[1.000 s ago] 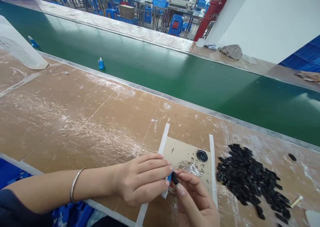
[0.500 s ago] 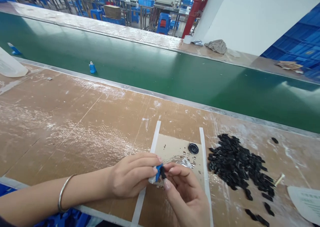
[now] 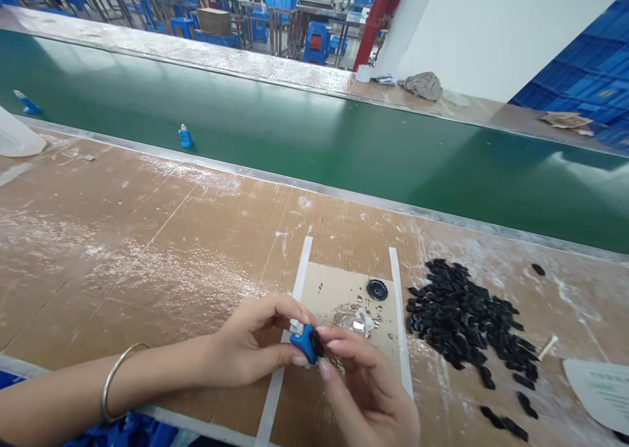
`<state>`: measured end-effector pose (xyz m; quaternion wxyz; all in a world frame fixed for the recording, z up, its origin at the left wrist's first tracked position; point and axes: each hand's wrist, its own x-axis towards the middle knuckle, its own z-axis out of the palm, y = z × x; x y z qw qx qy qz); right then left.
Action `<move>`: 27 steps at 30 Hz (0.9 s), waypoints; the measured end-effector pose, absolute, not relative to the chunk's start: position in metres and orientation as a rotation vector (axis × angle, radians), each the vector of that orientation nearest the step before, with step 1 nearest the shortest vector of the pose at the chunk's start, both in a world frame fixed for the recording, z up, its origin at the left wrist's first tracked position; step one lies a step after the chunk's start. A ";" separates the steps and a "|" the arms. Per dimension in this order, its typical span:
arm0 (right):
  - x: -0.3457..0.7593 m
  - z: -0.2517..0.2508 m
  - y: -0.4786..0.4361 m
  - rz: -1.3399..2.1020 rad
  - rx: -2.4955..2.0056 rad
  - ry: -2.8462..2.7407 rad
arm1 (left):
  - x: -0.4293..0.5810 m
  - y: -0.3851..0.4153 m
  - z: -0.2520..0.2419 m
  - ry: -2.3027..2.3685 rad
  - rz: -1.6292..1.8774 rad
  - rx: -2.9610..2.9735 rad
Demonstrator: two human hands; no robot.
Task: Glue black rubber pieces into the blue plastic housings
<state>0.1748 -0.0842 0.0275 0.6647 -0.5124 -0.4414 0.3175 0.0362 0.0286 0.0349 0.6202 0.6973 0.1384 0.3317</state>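
Observation:
My left hand point(image 3: 260, 342) pinches a small blue plastic part point(image 3: 303, 342) with a whitish end, held above the taped board. On its right side sits a small black piece point(image 3: 317, 343), with the thumb and fingers of my right hand point(image 3: 368, 381) closed on it. The black piece touches the blue part; whether it is fixed there I cannot tell. Below and behind my hands lies a beige board point(image 3: 334, 283) with a clear glossy smear point(image 3: 351, 319) and drops. A round black cap point(image 3: 377, 290) rests at its far right corner.
A heap of black pieces point(image 3: 466, 316) lies right of the board, near a small stick point(image 3: 548, 347). White tape strips point(image 3: 400, 316) flank the board. Beyond runs a green conveyor belt point(image 3: 275, 126) carrying blue parts point(image 3: 185, 136). More blue parts point(image 3: 128, 430) fill the space below the table edge.
The blue part has turned in my hands, so its blue face and whitish end now show. My left fingers have shifted from over it to its sides. The view has moved slightly.

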 end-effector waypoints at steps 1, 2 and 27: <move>0.177 0.027 -0.084 0.685 -1.150 -1.039 | 0.037 0.028 0.036 0.327 0.737 1.537; 0.179 0.027 -0.083 0.653 -1.156 -1.075 | 0.037 0.028 0.037 0.331 0.706 1.464; 0.155 0.021 -0.095 0.078 -1.459 -1.441 | 0.041 0.030 0.032 0.374 0.504 0.931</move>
